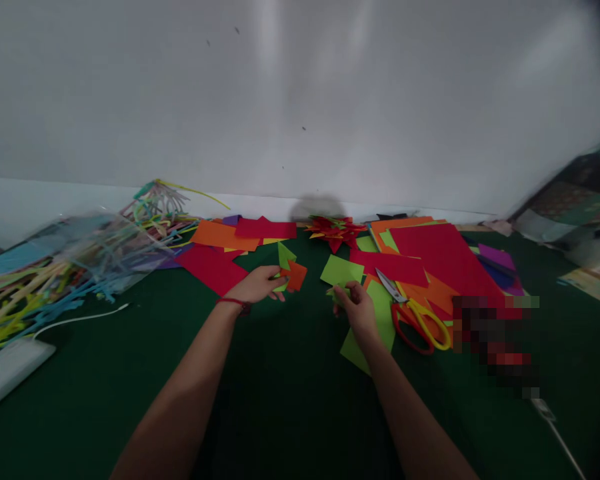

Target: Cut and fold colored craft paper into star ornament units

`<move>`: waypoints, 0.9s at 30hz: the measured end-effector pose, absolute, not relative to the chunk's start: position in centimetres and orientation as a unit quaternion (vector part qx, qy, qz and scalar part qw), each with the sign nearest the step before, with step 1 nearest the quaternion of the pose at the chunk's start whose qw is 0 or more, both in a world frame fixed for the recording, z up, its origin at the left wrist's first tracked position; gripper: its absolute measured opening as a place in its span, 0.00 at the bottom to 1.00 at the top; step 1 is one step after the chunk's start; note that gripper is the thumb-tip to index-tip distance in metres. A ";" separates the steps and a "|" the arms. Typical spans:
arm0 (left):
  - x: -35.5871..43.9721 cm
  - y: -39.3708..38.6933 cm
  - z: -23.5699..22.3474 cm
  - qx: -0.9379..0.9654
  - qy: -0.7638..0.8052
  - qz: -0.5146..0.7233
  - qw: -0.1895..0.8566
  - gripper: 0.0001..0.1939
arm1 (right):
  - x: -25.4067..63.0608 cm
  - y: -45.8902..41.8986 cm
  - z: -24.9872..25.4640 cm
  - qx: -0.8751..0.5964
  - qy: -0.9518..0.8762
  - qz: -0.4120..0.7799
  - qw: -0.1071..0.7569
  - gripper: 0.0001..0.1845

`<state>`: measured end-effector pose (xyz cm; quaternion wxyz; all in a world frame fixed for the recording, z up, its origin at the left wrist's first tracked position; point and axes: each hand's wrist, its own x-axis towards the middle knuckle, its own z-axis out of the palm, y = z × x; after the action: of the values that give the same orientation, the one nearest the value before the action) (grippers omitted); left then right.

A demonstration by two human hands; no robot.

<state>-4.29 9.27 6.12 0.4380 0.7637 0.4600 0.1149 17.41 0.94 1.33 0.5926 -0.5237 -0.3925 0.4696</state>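
Observation:
My left hand (260,285), with a red string on its wrist, pinches a folded paper piece (296,275) with orange and light green parts. A green point of it sticks up above the fingers. To the right, my right hand (356,303) is closed on a small folded green paper (336,292), partly hidden by the fingers. Just beyond that hand lies a light green paper square (341,269). Under my right wrist is a larger green sheet (357,350). Scissors (414,320) with red and yellow handles rest on orange and green paper beside my right hand.
A pointed red, orange and green paper shape (334,232) sits by the white wall. Red sheets (445,260) are piled at right, orange paper (225,235) at left. Colourful fuzzy stems (75,273) lie partly under clear plastic. A white power strip (15,370) is at far left.

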 end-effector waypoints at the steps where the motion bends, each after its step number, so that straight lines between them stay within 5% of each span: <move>1: -4.1 8.9 6.8 0.740 0.439 0.128 0.493 0.14 | 17.4 0.9 1.3 -0.527 -0.403 0.459 0.591 0.15; 5: -3.5 7.4 8.5 0.704 0.377 0.117 0.591 0.14 | 17.3 0.5 1.7 -0.543 -0.439 0.429 0.573 0.15; 27: -2.6 5.7 10.1 0.701 0.308 0.044 0.642 0.12 | 16.6 -1.4 3.9 -0.584 -0.549 0.260 0.539 0.13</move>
<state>-2.63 5.72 10.10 0.6419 0.7010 0.3077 0.0439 16.63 -1.37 3.89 0.5386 -0.5841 -0.5489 0.2597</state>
